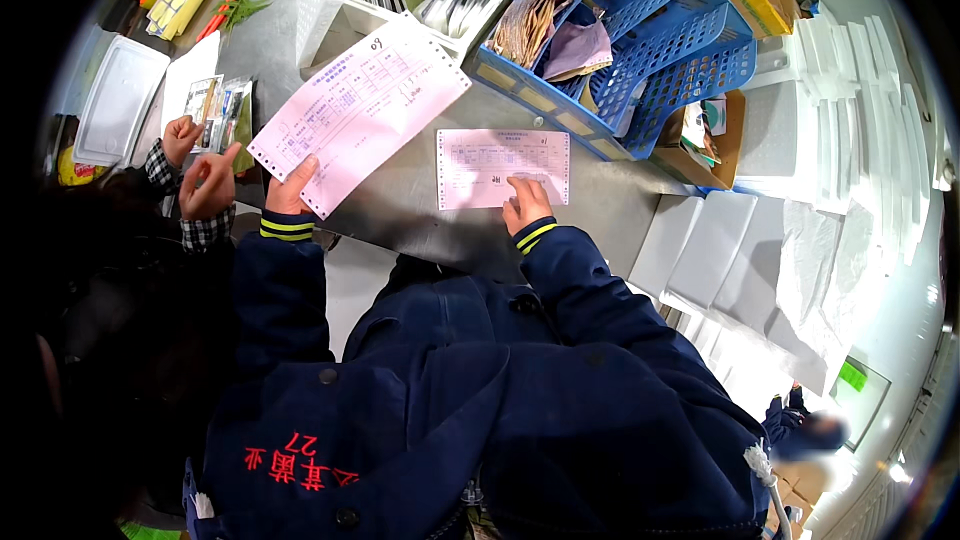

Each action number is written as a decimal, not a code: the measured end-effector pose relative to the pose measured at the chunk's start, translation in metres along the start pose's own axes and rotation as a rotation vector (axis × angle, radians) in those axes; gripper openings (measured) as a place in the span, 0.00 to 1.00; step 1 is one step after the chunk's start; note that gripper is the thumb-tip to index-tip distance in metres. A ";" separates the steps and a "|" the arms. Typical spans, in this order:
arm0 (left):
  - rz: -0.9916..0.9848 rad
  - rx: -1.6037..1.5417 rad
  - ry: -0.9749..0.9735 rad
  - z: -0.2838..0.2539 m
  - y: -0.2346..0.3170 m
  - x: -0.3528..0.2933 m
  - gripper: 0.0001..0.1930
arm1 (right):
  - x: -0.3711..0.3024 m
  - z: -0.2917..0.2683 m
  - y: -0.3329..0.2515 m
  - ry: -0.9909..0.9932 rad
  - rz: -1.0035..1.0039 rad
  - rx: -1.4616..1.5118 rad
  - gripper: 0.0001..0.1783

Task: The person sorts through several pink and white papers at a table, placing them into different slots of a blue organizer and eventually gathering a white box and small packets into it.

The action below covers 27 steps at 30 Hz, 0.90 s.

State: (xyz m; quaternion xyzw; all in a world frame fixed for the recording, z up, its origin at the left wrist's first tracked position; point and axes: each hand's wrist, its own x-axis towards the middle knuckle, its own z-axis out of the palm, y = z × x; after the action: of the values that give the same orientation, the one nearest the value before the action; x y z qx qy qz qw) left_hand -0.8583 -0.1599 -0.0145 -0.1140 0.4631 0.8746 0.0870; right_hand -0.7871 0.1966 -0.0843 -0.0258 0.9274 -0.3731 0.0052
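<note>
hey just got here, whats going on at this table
The person's left hand holds up a pink form by its lower left edge. Their right hand rests on a second pink form lying on the metal table. To the left, a co-worker's two hands are near some flat packets. A blue basket stands farther right.

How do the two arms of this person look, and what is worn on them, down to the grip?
Both the left sleeve and the right sleeve are loose, dark navy cloth. The left cuff and right cuff are dark bands, each with two yellow-green stripes. Each grip is a bare hand: no glove shows on the left hand or the right hand.
</note>
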 end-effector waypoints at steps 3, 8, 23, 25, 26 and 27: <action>0.002 -0.021 -0.042 0.010 0.006 0.000 0.24 | -0.001 0.000 0.004 0.023 -0.057 -0.007 0.23; -0.029 -0.052 -0.083 0.016 0.006 0.000 0.26 | -0.004 0.002 0.005 -0.022 0.000 0.014 0.24; -0.077 0.014 -0.015 0.018 0.000 -0.001 0.20 | 0.025 -0.024 -0.023 -0.191 0.563 0.721 0.22; -0.068 0.024 -0.059 0.023 -0.002 0.000 0.20 | 0.054 -0.051 -0.044 -0.249 0.843 1.205 0.28; -0.084 0.043 -0.075 0.020 -0.005 0.001 0.20 | 0.062 -0.064 -0.058 -0.277 0.769 1.226 0.31; -0.110 0.030 -0.091 0.023 -0.008 0.002 0.21 | 0.068 -0.076 -0.069 -0.299 0.695 1.243 0.34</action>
State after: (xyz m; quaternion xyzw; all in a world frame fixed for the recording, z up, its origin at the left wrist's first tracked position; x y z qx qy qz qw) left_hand -0.8608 -0.1369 -0.0087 -0.0979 0.4650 0.8657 0.1575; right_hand -0.8539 0.1962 0.0185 0.2273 0.4882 -0.8003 0.2638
